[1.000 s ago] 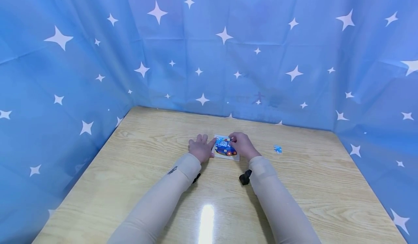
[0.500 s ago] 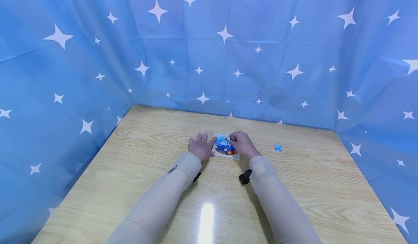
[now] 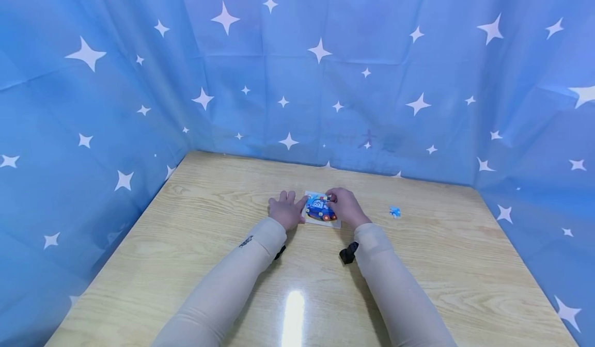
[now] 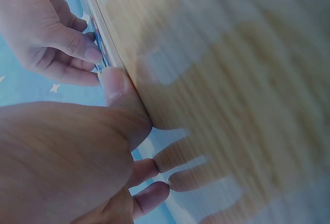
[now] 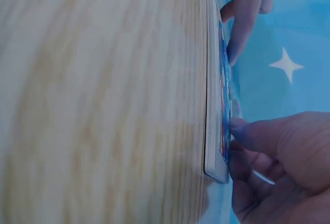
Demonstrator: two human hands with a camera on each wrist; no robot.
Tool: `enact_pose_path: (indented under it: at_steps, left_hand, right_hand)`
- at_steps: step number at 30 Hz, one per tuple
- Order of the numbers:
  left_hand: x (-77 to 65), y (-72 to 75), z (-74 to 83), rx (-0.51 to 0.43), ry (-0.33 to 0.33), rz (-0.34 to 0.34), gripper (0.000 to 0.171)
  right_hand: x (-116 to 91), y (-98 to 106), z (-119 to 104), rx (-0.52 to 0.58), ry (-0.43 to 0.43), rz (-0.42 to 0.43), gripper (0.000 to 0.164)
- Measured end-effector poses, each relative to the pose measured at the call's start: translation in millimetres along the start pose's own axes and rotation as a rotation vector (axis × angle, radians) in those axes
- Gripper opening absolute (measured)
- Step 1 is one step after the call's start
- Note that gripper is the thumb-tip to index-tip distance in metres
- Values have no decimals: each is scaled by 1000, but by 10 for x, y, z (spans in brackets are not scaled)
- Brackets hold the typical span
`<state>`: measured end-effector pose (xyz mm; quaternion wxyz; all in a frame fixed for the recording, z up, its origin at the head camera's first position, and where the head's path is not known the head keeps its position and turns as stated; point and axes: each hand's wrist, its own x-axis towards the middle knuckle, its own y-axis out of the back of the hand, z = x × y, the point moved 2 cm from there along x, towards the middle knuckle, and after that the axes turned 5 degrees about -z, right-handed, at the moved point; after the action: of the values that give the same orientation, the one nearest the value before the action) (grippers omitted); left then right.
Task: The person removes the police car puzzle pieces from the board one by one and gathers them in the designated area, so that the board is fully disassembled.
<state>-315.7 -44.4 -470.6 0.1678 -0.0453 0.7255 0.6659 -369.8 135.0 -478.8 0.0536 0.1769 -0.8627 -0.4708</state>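
Note:
A flat jigsaw puzzle with a blue cartoon car and a white border lies on the wooden table between the hands. My left hand rests at its left edge, fingers spread on the tabletop and thumb against the frame. Over the puzzle's right side, my right hand has its thumb and curled fingers pinched at a puzzle piece, which they mostly hide. In the right wrist view those fingertips are right at the picture surface. A loose blue puzzle piece lies to the right of the right hand.
The wooden table reaches back to a blue curtain with white stars, which also hangs along both sides. A black wrist camera sits under the right sleeve. Light glares off the table's near part.
Both hands stay at the puzzle in almost the same pose. The head view shifts very slightly; the loose piece stays where it was on the table.

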Motion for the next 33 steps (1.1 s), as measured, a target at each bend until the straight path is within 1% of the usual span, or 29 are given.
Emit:
enact_pose_path:
  at_steps: [7, 16, 24, 30, 33]
  left_hand:
    - [21, -12, 3, 8, 0, 0, 68]
    - [19, -2, 2, -18, 0, -4, 69]
    - [4, 1, 3, -19, -2, 8, 68]
    - [-5, -3, 6, -21, -8, 11, 68]
    - [-1, -13, 5, -25, -8, 10, 68]
  right_hand:
    - [-18, -10, -2, 8, -9, 4, 33]
    - [-37, 8, 11, 32, -31, 0, 34]
    - [-62, 44, 72, 47, -14, -4, 34]
    - [-125, 88, 118, 59, -13, -13, 35]
    - [-160, 113, 138, 52, -14, -2, 35]
